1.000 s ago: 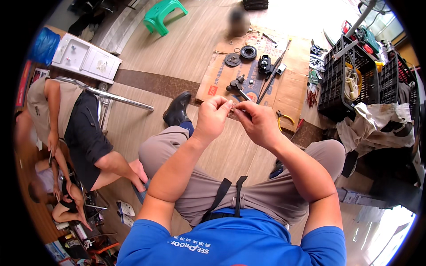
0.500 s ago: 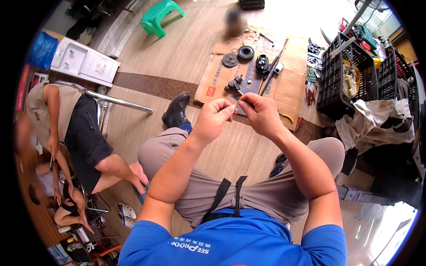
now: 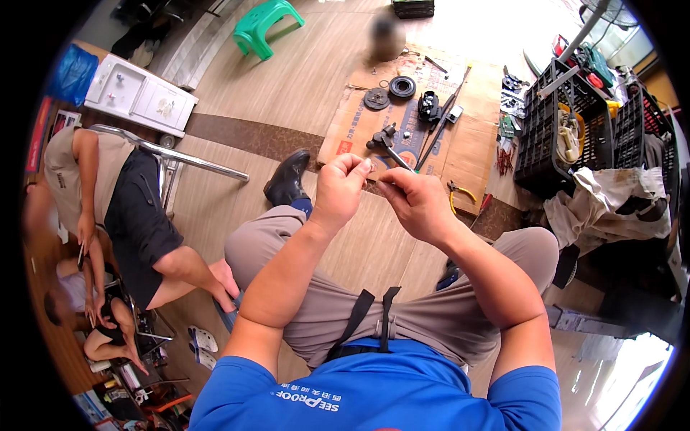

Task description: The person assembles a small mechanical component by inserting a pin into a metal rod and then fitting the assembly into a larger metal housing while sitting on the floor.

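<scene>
Left hand (image 3: pixel 341 189) pinching a tiny piece (image 3: pixel 372 167) at its fingertips, right hand (image 3: pixel 421 202) just beside, its grip unclear to me: a loosened pinch could, I judge, drop the piece floorward.

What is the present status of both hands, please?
Left hand, right hand: both pinched, slightly apart. Any held piece too small to identify. Yellow-handled pliers on cardboard, right of right hand.
</scene>
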`<state>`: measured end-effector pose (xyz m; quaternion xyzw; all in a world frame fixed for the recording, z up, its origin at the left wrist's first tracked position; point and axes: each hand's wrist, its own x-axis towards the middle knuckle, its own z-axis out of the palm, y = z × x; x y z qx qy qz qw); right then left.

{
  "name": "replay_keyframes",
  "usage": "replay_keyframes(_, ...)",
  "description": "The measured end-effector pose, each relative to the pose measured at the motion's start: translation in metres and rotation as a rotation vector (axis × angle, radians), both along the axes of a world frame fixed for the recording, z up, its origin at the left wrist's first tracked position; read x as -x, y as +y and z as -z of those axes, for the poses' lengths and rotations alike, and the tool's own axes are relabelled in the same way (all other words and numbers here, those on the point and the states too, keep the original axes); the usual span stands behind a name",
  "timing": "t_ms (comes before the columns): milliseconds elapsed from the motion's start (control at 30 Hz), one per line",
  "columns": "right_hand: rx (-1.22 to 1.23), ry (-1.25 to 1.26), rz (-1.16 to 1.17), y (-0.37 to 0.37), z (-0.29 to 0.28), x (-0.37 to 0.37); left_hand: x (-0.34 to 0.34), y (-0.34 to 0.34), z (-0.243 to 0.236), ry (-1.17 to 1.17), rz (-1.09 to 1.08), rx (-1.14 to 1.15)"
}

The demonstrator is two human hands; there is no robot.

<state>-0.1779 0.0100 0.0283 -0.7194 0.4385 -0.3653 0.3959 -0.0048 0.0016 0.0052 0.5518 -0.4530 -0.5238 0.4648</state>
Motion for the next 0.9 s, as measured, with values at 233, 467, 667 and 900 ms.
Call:
replay_keyframes(233,0.076,0.014,0.06,-0.018,0.001,0.011,0.005,0.006,-0.014,-0.277,0.248,0.01)
replay_keyframes(467,-0.035,-0.055,0.136,-0.032,0.016,0.017,0.008,0.008,-0.016,-0.176,0.368,-0.021)
replay_keyframes(667,-0.071,-0.05,0.145,-0.03,0.034,0.011,0.003,0.004,-0.011,0.147,0.231,0.02)
replay_keyframes(900,-0.105,0.079,0.031,-0.004,0.021,0.001,-0.007,-0.005,-0.003,0.221,-0.014,-0.017)
